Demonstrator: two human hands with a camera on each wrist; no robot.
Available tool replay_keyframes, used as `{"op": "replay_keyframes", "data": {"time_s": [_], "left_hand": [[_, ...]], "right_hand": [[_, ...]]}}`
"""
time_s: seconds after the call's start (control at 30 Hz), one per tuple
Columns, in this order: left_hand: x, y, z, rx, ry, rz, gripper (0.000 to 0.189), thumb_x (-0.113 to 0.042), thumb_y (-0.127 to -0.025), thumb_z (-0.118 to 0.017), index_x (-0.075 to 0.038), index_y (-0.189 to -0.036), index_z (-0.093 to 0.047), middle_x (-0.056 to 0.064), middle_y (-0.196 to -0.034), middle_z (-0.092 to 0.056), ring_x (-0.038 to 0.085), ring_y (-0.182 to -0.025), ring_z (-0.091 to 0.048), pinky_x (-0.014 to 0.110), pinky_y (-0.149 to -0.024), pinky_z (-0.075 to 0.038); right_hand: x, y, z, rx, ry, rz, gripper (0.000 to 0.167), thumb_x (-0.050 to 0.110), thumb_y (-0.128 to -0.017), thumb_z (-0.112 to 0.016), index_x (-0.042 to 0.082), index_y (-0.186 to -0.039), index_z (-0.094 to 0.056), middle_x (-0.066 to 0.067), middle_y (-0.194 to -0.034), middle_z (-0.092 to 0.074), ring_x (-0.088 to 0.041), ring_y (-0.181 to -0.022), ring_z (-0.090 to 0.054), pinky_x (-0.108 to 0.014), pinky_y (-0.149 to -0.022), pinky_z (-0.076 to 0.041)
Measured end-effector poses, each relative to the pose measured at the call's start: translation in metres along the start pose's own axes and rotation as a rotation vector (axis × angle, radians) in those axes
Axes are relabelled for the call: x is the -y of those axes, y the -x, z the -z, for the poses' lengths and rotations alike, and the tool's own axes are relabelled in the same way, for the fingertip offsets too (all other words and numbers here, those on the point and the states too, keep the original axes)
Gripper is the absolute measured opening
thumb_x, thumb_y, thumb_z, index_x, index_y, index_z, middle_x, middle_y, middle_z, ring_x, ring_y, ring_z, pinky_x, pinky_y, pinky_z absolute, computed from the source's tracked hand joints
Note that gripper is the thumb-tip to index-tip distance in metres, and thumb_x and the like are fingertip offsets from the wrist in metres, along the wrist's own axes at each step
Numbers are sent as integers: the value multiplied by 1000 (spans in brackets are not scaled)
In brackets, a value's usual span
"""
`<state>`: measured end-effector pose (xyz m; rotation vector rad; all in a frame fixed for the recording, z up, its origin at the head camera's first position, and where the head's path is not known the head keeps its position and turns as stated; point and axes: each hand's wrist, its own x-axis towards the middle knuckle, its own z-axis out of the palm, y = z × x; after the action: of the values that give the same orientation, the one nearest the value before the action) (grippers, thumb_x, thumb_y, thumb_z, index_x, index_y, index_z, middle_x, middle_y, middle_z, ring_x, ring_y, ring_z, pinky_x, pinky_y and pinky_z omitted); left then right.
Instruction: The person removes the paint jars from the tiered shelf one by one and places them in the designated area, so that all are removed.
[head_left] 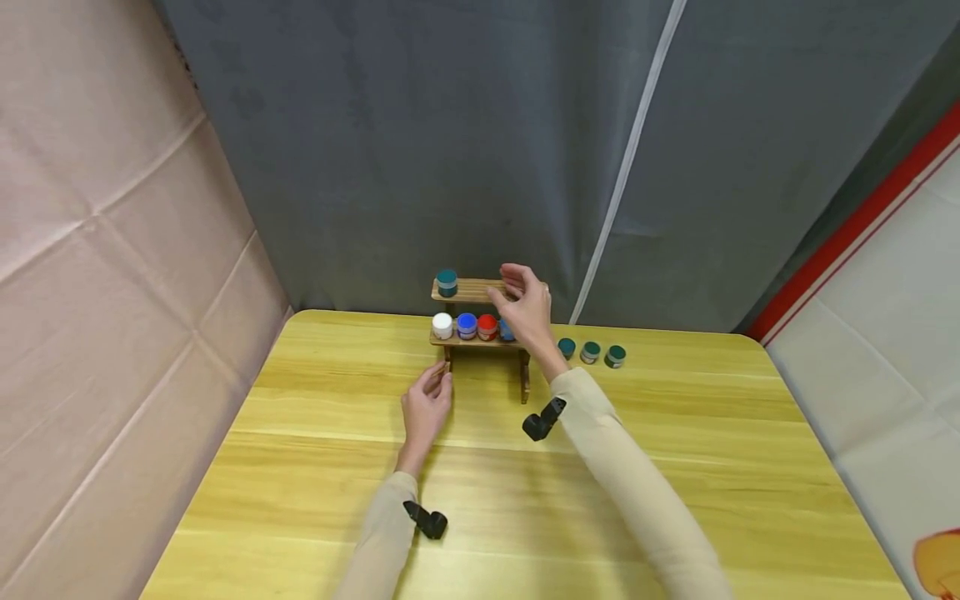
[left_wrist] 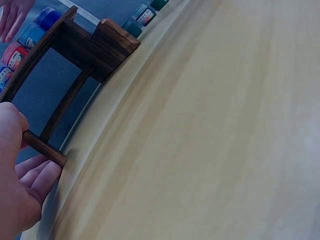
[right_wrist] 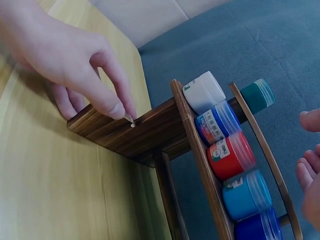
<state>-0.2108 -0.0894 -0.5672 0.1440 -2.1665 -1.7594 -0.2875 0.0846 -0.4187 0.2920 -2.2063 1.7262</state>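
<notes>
A dark wooden two-tier stand [head_left: 474, 290] is at the back of the table. My left hand [head_left: 426, 407] grips the front of the stand's left leg [right_wrist: 145, 127], thumb and fingers on either side. On the lower shelf stand a white paint jar [right_wrist: 204, 92], a blue jar [right_wrist: 218, 122], a red jar [right_wrist: 231, 155], a light blue jar [right_wrist: 246, 195] and a dark blue jar [right_wrist: 258, 227]. One teal jar [head_left: 447, 283] sits at the upper shelf's left end. My right hand [head_left: 527, 312] is by the upper shelf's right side, fingers apart, with nothing visible between them.
To the right of the stand, a teal jar [head_left: 566, 347] and two green jars [head_left: 590, 352] stand in a row on the wooden table [head_left: 675, 433]. A grey curtain [head_left: 412, 167] hangs behind the table's back edge. Pale cloth walls [head_left: 127, 292] flank both sides.
</notes>
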Motion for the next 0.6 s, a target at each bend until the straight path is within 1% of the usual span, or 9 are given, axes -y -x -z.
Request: {"op": "replay_keyframes", "data": {"time_s": [0.1,0.3,0.4,0.53,0.6], "left_hand": [[0,0,1,0,-1,5,31,-8,-99,-72,-4,-130,-73,25,-122,-75,40,-109,-77,30,-89,-67],[-1,0,0,2,-8,12,30,-10,-100,-72,-5,-129,-74,22,-123,-76,37,-111,-77,28,-91,-66],[-2,1,-2,-2,-8,-3,29,-9,-99,-72,-5,-128,-75,22,-122,-77,37,-110,-77,29,-91,-66],[-3,2,-4,-4,-2,-26,29,-7,-99,-71,-3,-127,-75,24,-121,-76,39,-110,-77,32,-91,-67],[-3,2,-4,-7,-2,-23,29,-7,-98,-72,-3,-127,-75,24,-121,-76,40,-109,-77,33,-91,-67]], "right_hand": [[0,-3,-6,9,-7,1,48,6,-96,-76,-9,-138,-58,-29,-141,-62,-43,-133,-61,-45,-119,-54],[2,-4,-17,33,14,-26,50,9,-96,-77,-8,-139,-59,-25,-141,-64,-37,-132,-63,-43,-120,-53],[3,-5,-21,40,24,-29,50,9,-96,-77,-8,-139,-59,-24,-142,-64,-36,-132,-64,-42,-121,-53],[3,-5,-26,55,34,-29,50,9,-96,-78,-7,-139,-58,-25,-143,-63,-36,-132,-63,-42,-121,-53],[3,-4,-29,75,47,-32,52,10,-95,-78,-6,-140,-58,-24,-143,-63,-35,-133,-63,-42,-121,-53]]}}
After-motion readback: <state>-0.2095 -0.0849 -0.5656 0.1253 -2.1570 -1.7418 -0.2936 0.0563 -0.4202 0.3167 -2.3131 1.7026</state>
